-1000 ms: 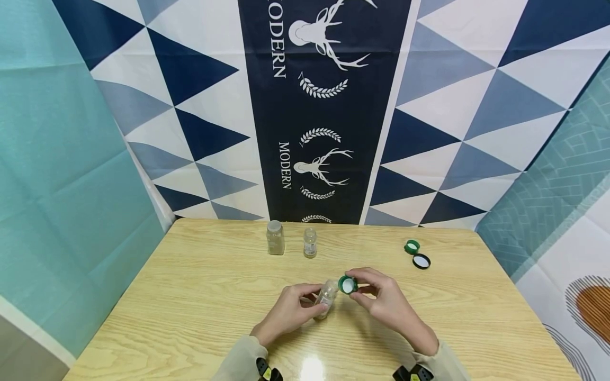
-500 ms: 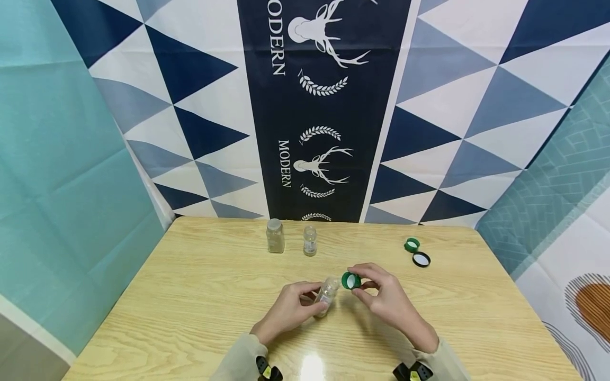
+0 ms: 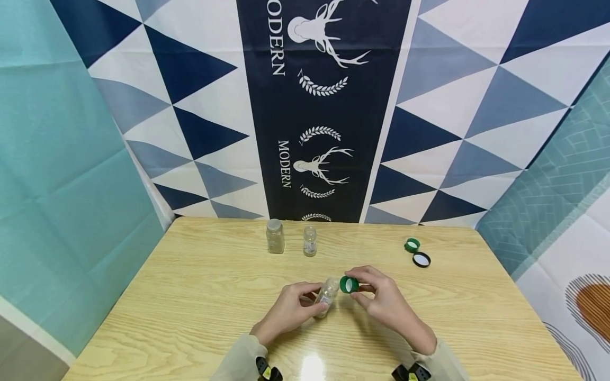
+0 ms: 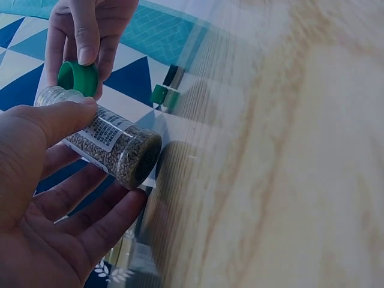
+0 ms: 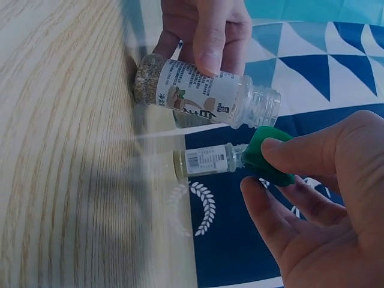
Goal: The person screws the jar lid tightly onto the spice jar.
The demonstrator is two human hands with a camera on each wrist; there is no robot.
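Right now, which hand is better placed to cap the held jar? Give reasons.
Probably the right hand: its fingers pinch the green cap beside the open mouth of the jar, which the left hand holds tilted.

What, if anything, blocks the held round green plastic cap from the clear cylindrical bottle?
Nothing visible: the round green plastic cap in the right hand is beside the open neck of the clear cylindrical bottle in the left hand. Contact is unclear.

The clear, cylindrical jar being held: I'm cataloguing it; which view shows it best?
Right wrist: the jar, its white printed label, brown grains and open mouth show large. Left wrist shows its base, left thumb covering part; head shows it small, partly covered.
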